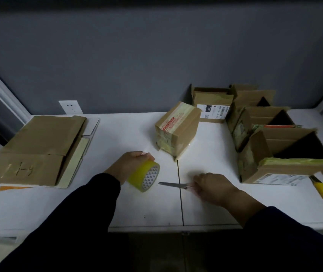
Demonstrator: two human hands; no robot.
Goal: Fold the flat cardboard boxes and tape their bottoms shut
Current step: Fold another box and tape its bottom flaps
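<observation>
Our left hand point(132, 163) curls around a yellow tape roll point(146, 176) while our right hand point(212, 186) grips the handles of scissors point(175, 185), whose closed blades point left toward the roll, both low over the white tabletop point(137, 209) near its front edge. Just beyond, a folded box point(176, 130), taped shut with red print too small to read, stands by the middle seam. Flat cardboard point(37, 150) with unreadable scrawl lies far left across bare surface, and open boxes point(286, 154) crowd the right, where a back box point(212, 107) bears a label reading "010".
</observation>
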